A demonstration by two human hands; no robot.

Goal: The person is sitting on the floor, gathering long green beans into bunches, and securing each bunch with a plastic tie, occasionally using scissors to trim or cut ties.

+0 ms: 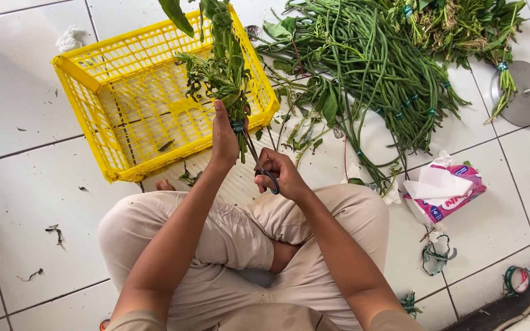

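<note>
Yellow crate (96, 101) beneath — long beans (375, 67) beside hands (225, 138).

I see a bright yellow lattice basket (124, 98) on white floor tiles (26, 190) with thin dark grout lines. The leafy bunch (219, 67) and long beans (369, 67) are deep green. The scissors (265, 175) have black handles, the trousers (234, 233) are beige, the tissue pack (446, 193) pink and white.

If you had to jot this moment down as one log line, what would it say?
left hand: holds leafy bunch upright | right hand: scissors at stem ends | yellow crate: behind bunch | long beans: on floor
</note>
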